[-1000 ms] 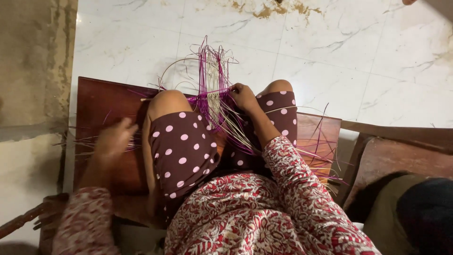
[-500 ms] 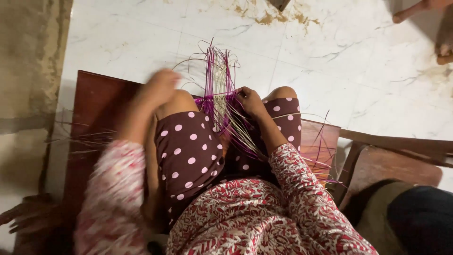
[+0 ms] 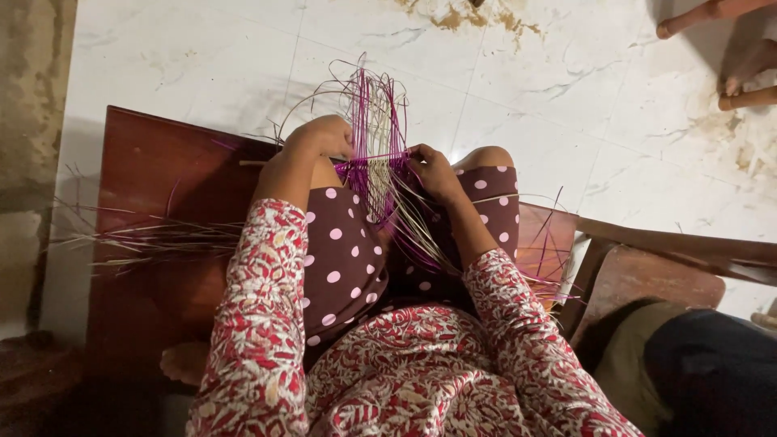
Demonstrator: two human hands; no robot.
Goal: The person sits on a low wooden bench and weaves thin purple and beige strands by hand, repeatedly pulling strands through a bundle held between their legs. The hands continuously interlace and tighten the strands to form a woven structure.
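Left hand (image 3: 320, 137) and right hand (image 3: 430, 168) pinch purple woven strands (image 3: 374, 166) on lap; keeping tension even would suit.

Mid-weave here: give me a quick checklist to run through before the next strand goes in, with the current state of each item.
1. Left hand on the purple weave: ok, it grips the left edge.
2. Right hand on the weave: ok, it pinches the right edge.
3. Weave supported: ok, it rests over the knees in the polka-dot cloth.
4. Upright strands free: cannot tell; they fan out and loop, possibly tangled.
5. Spare strands within reach: ok, they lie on the brown board to the left.
6. Last row tight: cannot tell, fingers hide it.
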